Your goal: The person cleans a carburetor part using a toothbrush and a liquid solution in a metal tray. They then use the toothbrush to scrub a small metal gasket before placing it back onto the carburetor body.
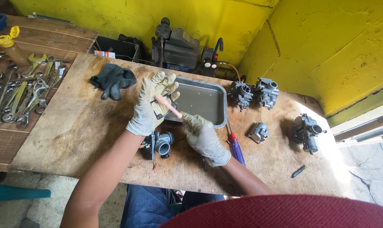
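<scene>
My left hand [151, 103], in a pale glove, holds a thin dark gasket [161, 110] up above the board, beside a metal tray [219, 95]. My right hand [206, 137], also gloved, grips a pink-handled brush [168, 105] whose far end rests against the gasket. Below the hands a grey carburetor [159, 144] lies on the wooden board [85, 126].
Dark gloves [113, 80] lie at the back left. Two carburetors [254, 93] stand right of the tray, another [306, 131] farther right, plus a float bowl [258, 131]. A blue-and-red screwdriver [235, 147] lies by my right wrist. Several wrenches [22, 93] crowd the left bench.
</scene>
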